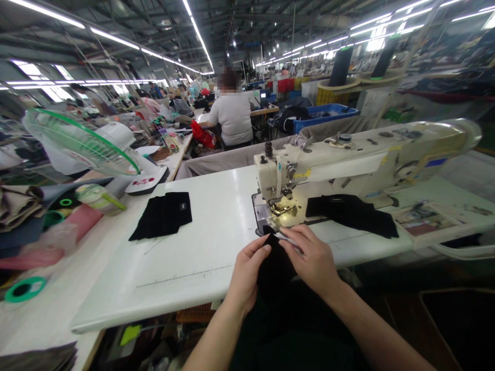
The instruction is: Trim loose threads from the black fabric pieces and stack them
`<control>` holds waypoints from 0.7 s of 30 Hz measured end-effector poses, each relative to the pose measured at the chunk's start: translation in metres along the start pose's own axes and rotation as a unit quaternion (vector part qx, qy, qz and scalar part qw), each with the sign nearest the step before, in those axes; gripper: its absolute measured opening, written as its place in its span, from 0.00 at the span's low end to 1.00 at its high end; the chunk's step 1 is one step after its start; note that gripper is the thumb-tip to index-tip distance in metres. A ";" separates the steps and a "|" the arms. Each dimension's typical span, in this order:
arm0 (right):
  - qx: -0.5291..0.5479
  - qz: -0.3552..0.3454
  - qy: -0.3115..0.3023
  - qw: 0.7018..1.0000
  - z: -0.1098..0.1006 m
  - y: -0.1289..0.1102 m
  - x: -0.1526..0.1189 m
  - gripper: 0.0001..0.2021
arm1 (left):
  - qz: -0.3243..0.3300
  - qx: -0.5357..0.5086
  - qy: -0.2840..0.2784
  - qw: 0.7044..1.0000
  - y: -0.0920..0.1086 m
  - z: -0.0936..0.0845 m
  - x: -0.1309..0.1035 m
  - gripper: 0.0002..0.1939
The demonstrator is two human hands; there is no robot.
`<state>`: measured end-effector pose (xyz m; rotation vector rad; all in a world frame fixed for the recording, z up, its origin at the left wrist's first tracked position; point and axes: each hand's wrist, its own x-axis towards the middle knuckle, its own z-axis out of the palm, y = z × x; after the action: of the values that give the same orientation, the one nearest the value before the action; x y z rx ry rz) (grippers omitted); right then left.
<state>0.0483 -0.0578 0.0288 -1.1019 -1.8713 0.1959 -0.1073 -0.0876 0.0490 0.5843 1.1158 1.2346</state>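
White, smooth sewing tabletop (201,232) is spanning the foreground. Left hand (249,265) is pinching a black fabric piece (275,268) at its upper edge, thumb against fingers; right hand (311,260) is gripping its other side. The fabric piece is hanging at the table's near edge, just in front of a cream metal sewing machine (332,159). Flat black cloth pieces are lying left (164,216) and right (350,211). Farther off, a green-rimmed fan (81,141) is standing left; a person in a white top (232,118) is sitting beyond.
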 end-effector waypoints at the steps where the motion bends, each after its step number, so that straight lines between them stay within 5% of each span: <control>1: 0.000 0.001 -0.002 1.000 0.000 0.000 0.000 0.12 | 0.000 0.001 0.000 1.000 0.000 0.000 0.000 0.18; 21: 0.000 -0.010 0.003 1.000 0.002 0.000 0.000 0.13 | 0.002 0.015 -0.016 1.000 -0.004 0.000 -0.002 0.18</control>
<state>0.0465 -0.0577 0.0277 -1.0827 -1.8755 0.1805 -0.1055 -0.0906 0.0458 0.6270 1.1085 1.2112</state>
